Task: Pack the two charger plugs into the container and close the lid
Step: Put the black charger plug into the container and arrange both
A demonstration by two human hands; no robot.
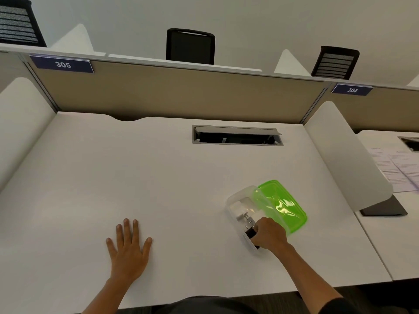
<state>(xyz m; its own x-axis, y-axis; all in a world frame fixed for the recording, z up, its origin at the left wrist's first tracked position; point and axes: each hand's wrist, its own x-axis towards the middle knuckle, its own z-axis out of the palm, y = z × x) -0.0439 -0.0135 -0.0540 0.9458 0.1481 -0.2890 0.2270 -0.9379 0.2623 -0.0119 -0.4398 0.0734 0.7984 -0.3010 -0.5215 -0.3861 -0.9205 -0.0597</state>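
A clear plastic container [233, 201] lies on the white desk at the right. Its translucent green lid [281, 206] leans over the container's far right side, partly covering it. A white charger plug [239, 210] lies inside, prongs toward me. My right hand [271, 234] reaches into the container's near end with its fingers closed on a black charger plug [250, 233], which is mostly hidden by the fingers. My left hand [128, 248] rests flat on the desk to the left, fingers spread, holding nothing.
A cable hatch [237, 135] is sunk into the desk at the back. A beige partition [181, 94] closes the far side, and white side dividers [344, 159] stand left and right. Papers [394, 168] lie on the neighbouring desk to the right.
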